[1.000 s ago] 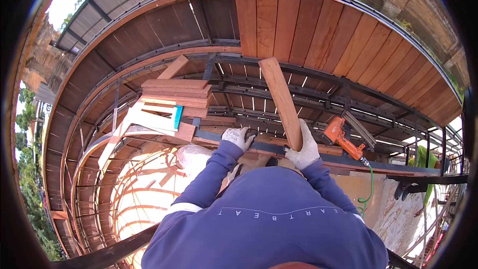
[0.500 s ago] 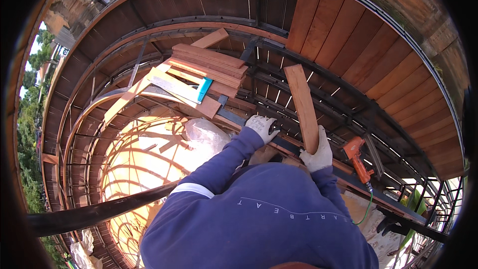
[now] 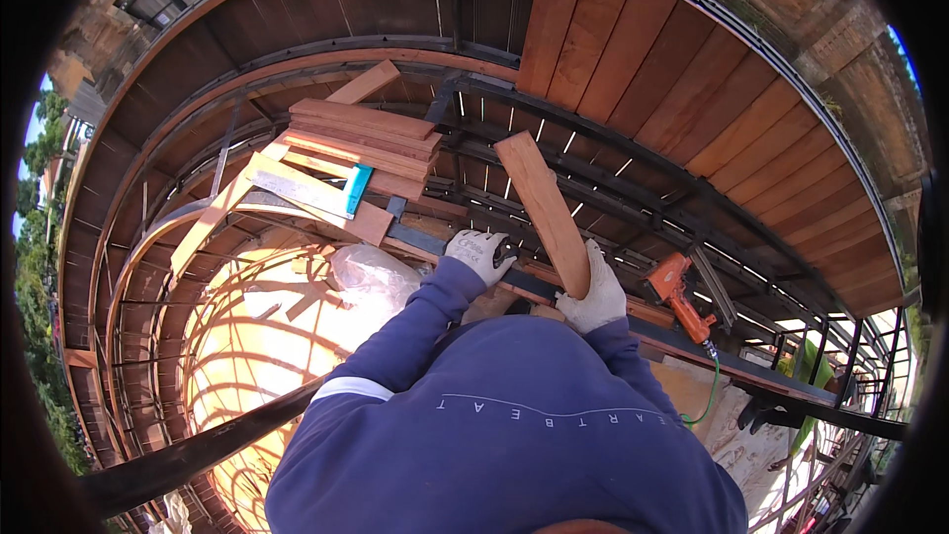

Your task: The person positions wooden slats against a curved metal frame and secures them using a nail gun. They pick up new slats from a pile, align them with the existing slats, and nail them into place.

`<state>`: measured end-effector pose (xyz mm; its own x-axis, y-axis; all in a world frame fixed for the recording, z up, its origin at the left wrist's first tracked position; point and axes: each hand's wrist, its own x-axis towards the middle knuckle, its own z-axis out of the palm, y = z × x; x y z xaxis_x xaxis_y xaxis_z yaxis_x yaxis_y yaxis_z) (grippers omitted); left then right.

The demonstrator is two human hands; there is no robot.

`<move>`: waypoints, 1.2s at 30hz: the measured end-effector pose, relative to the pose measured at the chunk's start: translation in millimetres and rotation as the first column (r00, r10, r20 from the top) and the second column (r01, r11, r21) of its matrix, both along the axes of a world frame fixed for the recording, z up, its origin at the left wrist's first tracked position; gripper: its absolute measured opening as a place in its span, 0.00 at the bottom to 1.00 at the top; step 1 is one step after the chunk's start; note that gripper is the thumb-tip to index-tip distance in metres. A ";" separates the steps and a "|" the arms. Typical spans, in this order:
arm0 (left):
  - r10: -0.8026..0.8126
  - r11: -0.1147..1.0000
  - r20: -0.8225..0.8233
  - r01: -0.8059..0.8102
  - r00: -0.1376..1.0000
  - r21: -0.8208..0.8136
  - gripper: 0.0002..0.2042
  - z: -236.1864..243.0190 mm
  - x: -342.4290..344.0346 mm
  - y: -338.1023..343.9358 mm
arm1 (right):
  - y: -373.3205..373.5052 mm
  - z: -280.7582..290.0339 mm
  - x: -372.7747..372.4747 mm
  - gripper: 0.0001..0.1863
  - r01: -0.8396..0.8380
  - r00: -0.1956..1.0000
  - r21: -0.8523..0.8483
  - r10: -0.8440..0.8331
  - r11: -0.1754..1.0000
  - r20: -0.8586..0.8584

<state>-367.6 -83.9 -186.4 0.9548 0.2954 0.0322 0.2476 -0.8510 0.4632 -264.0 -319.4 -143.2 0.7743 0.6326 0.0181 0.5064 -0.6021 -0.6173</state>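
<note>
My right hand (image 3: 597, 295), in a pale work glove, grips the near end of a wooden board (image 3: 544, 206). The board slants away from me, its far end to the left, above dark metal framing. My left hand (image 3: 476, 257), gloved too, is closed around a small dark object beside a black metal beam (image 3: 534, 284); its kind is not clear. To the right of my right hand lies an orange nail gun (image 3: 674, 289) with a green hose (image 3: 714, 391).
Stacked reddish boards (image 3: 361, 143) lie ahead to the left. On them rests a try square with a teal handle (image 3: 358, 190). Clear plastic (image 3: 374, 277) sits below the curved framing. Fitted planks (image 3: 672, 69) fill the far right. A dark rail (image 3: 198, 450) crosses the near left.
The view has shifted, so the surroundings appear farther left. The board in my right hand leans slightly more to the left. Both hands keep their grip.
</note>
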 end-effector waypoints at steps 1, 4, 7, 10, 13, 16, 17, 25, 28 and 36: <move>-0.003 1.000 0.033 0.002 0.999 0.026 0.18 -7.8 -0.9 0.6 | 2.5 6.9 -0.8 0.52 -0.001 1.000 0.007 0.001 1.000 -0.013; 0.006 1.000 0.029 -0.006 1.000 0.018 0.18 -10.5 -1.9 -0.2 | 1.9 0.6 0.2 0.52 0.003 1.000 0.003 -0.003 1.000 -0.002; 0.002 1.000 0.026 -0.003 1.000 0.024 0.18 -8.6 -1.6 -0.1 | 3.9 8.2 0.0 0.54 0.034 0.987 -0.086 -0.047 0.996 -0.155; -0.027 0.998 -0.121 0.020 0.992 -0.059 0.24 2.0 3.4 1.1 | 3.0 7.6 0.3 0.54 0.039 0.989 -0.083 -0.050 0.996 -0.140; -0.009 1.000 0.007 0.009 1.000 -0.014 0.18 -0.4 1.5 -1.9 | 1.9 8.1 1.5 0.53 0.029 0.991 -0.090 -0.041 0.996 -0.127; 0.006 1.000 -0.024 -0.007 1.000 -0.017 0.19 2.5 0.7 -2.4 | 1.2 2.7 2.0 0.54 0.002 0.999 -0.069 -0.005 0.998 -0.049; -0.003 1.000 0.014 0.003 1.000 -0.026 0.20 -1.1 0.5 -2.6 | -0.8 2.3 2.4 0.54 0.002 0.999 -0.070 -0.005 0.998 -0.039; 0.000 1.000 0.000 0.000 1.000 0.011 0.18 3.1 2.0 -3.1 | 0.8 4.1 2.4 0.54 0.010 0.998 -0.088 -0.015 0.996 -0.056; -0.010 1.000 0.013 0.010 1.000 0.014 0.17 1.2 1.7 -1.6 | 3.5 11.9 1.3 0.54 0.033 0.989 -0.106 -0.048 0.994 -0.140; 0.002 1.000 0.006 -0.002 1.000 -0.006 0.18 0.3 0.6 -1.6 | 0.3 -2.0 2.5 0.54 -0.004 1.000 -0.034 0.003 0.999 -0.017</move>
